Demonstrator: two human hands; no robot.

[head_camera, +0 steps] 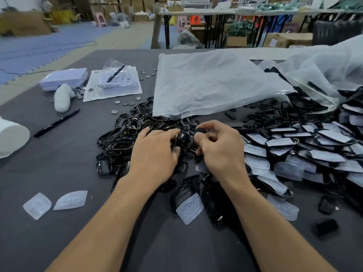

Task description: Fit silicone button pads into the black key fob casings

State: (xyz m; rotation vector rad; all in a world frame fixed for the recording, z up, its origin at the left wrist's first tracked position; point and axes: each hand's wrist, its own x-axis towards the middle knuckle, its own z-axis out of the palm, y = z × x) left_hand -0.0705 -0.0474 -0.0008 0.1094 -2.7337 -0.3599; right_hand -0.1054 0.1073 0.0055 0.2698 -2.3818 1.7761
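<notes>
Crinkled translucent plastic bag (216,83) lying over matte grey tbl (59,232). Glossy black fob casings (302,108) heaping at R, many w/ frosted silicone pads (326,155). L hand (155,154) pinching a casing frame (183,134); R hand (220,150) curling fingers round a small black piece (200,131).

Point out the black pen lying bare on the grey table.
The black pen lies at the left of the head view, nearer the person than the white lump, left of the black frame pile.
</notes>
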